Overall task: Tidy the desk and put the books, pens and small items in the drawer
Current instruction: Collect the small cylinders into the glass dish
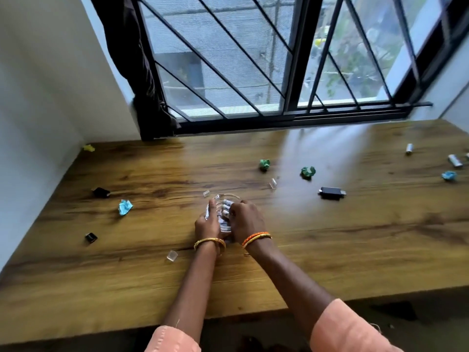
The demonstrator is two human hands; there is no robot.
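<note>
A clear glass bowl (229,198) stands in the middle of the wooden desk (330,237), with several white batteries (226,205) inside. My left hand (206,224) grips a white battery at the bowl's left rim. My right hand (245,219) curls its fingers over the batteries at the bowl's right side. Loose on the desk lie two more batteries (409,149) (454,160) at far right, a black USB adapter (332,193), and small clear caps (273,183) (172,255) (206,193).
Crumpled paper balls lie about: green ones (264,164) (307,172), blue ones (125,207) (449,175), a yellow one (89,148) in the far left corner. Two small black items (101,192) (90,237) sit at left. A barred window (253,72) backs the desk.
</note>
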